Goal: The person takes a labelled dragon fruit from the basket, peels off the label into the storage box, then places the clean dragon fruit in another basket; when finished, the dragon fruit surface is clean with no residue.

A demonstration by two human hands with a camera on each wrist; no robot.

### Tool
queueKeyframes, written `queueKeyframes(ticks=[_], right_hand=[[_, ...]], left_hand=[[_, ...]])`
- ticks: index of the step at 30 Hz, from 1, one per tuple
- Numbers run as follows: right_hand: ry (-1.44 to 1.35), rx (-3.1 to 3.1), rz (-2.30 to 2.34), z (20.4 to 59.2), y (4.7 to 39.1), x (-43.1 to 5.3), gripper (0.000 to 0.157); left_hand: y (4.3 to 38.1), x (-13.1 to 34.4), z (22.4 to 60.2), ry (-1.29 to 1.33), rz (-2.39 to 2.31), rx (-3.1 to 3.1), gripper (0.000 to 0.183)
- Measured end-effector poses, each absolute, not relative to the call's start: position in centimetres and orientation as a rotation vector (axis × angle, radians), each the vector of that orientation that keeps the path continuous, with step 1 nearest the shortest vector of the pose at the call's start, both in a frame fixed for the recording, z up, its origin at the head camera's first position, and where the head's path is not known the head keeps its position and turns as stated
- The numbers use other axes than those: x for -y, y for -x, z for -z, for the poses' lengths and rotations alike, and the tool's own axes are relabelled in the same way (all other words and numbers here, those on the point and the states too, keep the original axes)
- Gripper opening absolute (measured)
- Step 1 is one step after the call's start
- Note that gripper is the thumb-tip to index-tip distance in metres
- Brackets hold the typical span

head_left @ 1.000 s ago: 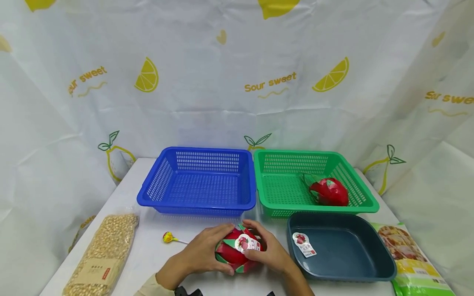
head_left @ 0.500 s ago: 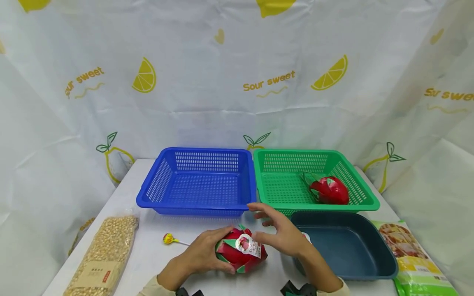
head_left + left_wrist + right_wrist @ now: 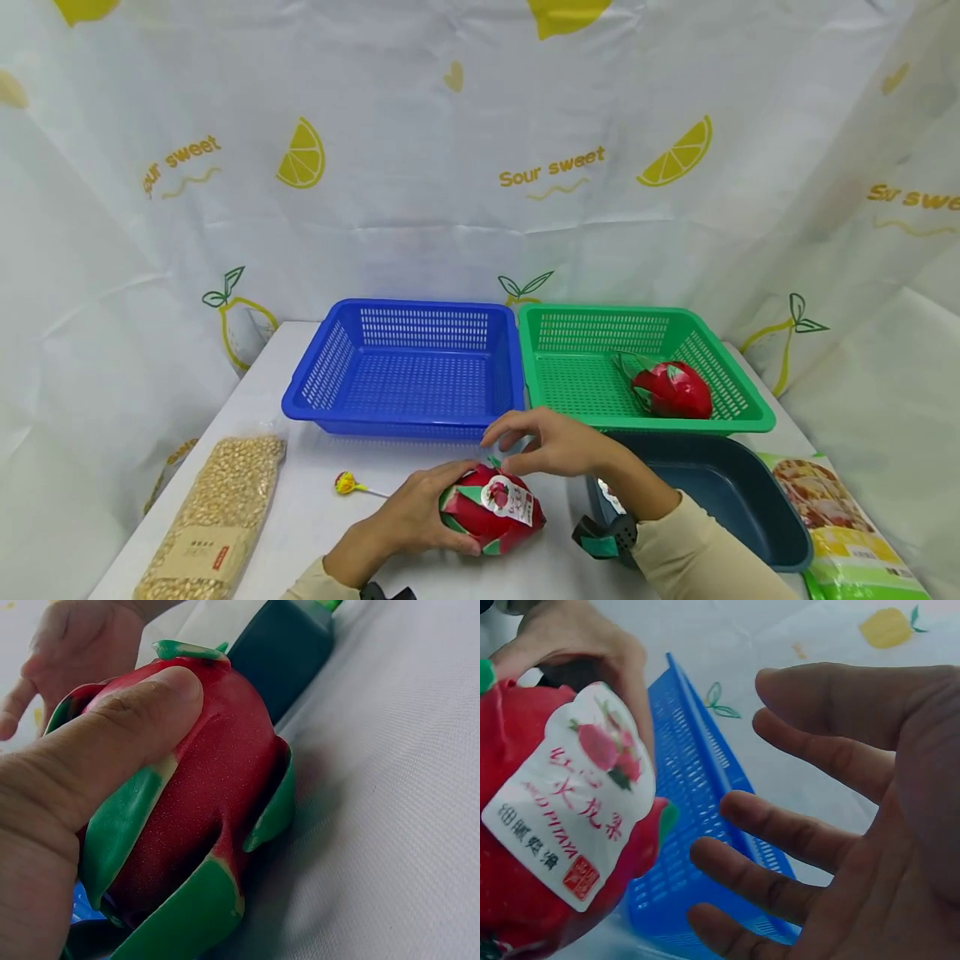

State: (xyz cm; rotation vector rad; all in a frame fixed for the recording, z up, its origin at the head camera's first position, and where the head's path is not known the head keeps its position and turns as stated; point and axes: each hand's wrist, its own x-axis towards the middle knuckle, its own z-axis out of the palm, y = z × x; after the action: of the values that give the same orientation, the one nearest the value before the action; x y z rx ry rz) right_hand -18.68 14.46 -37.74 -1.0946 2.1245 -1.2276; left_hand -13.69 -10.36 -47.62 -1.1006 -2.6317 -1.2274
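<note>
A red dragon fruit (image 3: pixel 487 521) with green scales lies on the white table in the head view. Its white label (image 3: pixel 574 799), printed with a fruit picture and "RED PITAYA", faces up and to the right. My left hand (image 3: pixel 420 512) grips the fruit from its left side, and the thumb presses on the red skin (image 3: pixel 217 772) in the left wrist view. Above and behind the fruit hovers my right hand (image 3: pixel 555 442), with fingers spread and loosely bent and nothing held. A gap shows between it and the fruit in the right wrist view.
Behind stand a blue basket (image 3: pixel 307 408) and a green basket (image 3: pixel 570 421), the latter holding another dragon fruit (image 3: pixel 675 390). A dark tray (image 3: pixel 795 533) with a label sticker sits under the right forearm. A lollipop (image 3: pixel 346 482), a corn-kernel bag (image 3: pixel 225 492) and a green food packet (image 3: pixel 855 533) lie around.
My right hand has let go of the dragon fruit, drawn back right, then come over above its far side. The left hand keeps its grip; the fruit has barely moved.
</note>
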Motion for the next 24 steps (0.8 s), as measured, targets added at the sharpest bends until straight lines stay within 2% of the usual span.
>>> queueKeyframes(ticks=[7,15,24], right_hand=[[1.045,-2.097,1.063,38.7,19.3,-13.5,0.026],[1.163,-2.146,0.891,39.2,19.6,-13.0,0.023],[1.208,-2.168,0.868,39.0,19.9,-12.6,0.01]], left_hand=[[13.7,10.4,47.7,1.103,1.235,2.643,0.096],[13.7,10.4,47.7,1.111,1.269,2.648,0.095],[13.7,10.4,47.8,1.119,1.274,2.64,0.093]])
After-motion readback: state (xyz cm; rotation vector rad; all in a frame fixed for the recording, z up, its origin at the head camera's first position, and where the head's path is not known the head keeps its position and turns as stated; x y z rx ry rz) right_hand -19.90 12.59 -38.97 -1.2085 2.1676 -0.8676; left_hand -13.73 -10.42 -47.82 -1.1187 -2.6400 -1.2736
